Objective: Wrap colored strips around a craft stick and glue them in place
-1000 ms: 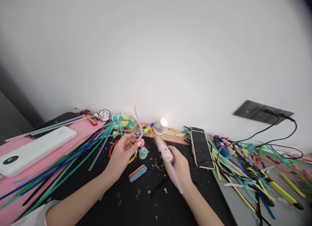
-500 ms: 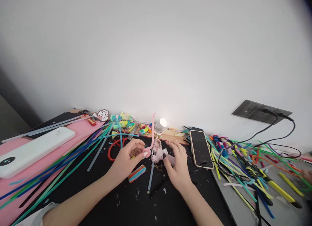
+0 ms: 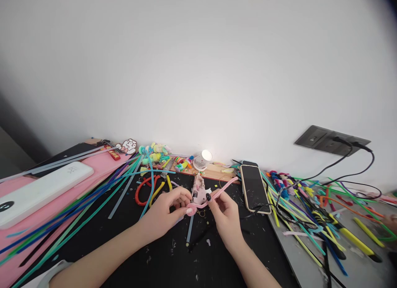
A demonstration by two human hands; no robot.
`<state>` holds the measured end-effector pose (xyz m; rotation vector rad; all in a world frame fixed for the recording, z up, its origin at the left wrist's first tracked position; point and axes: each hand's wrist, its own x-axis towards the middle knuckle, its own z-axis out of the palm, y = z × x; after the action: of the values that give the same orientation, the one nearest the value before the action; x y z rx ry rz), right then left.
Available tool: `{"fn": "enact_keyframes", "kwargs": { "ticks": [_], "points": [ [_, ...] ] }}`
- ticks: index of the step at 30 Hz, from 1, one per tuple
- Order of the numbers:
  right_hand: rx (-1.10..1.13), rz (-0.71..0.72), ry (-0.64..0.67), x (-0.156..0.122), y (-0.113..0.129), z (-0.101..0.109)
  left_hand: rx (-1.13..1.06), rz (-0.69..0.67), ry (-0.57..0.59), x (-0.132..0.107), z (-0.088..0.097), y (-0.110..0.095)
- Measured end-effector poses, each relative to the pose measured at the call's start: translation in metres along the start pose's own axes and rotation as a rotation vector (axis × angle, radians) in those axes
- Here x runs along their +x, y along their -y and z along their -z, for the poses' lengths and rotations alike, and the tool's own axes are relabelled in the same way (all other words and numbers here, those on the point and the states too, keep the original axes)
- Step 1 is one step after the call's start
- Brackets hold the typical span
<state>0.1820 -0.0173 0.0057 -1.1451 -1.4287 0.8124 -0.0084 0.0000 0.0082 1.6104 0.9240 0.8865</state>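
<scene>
A pink pipe cleaner [image 3: 226, 186] stretches between my hands, its left end wound into a small flat coil. My left hand [image 3: 175, 207] pinches the coil between thumb and fingers. Farther along the strand, my right hand [image 3: 226, 213] grips it between thumb and forefinger, and the free end points up to the right. Just behind it lies a pale pink glue gun [image 3: 201, 193], its handle partly hidden by my right hand. A translucent glue stick [image 3: 190, 230] sticks out of the gun toward me. Red-handled scissors [image 3: 142, 193] rest left of my left hand.
A lit round lamp [image 3: 204, 159] stands by the wall. On the right are a phone [image 3: 254, 188], black cables, yellow-handled pliers [image 3: 353, 238] and many pipe cleaners. A white power bank [image 3: 46, 193] sits at left on pink sheets. Another person's hand [image 3: 390, 222] shows at the right edge.
My right hand has left the glue gun and taken hold of the pink pipe cleaner. The strand, upright before, now slants to the right. The coil has moved slightly down and right with my left hand.
</scene>
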Motion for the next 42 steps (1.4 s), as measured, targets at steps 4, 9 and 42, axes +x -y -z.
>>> {"fn": "enact_keyframes", "kwargs": {
  "ticks": [4,9,42],
  "points": [
    [0.059,-0.012,-0.034,-0.0004,0.0011,-0.0006,-0.139,0.049,-0.018,0.0009,0.0003,0.0033],
    [0.01,0.093,-0.031,-0.0033,0.0019,-0.0005,-0.185,0.087,-0.042,0.002,0.0008,0.0],
    [-0.049,0.061,-0.077,-0.0026,0.0018,0.0016,-0.21,0.104,-0.014,0.0017,0.0007,-0.0055]
  ]
}}
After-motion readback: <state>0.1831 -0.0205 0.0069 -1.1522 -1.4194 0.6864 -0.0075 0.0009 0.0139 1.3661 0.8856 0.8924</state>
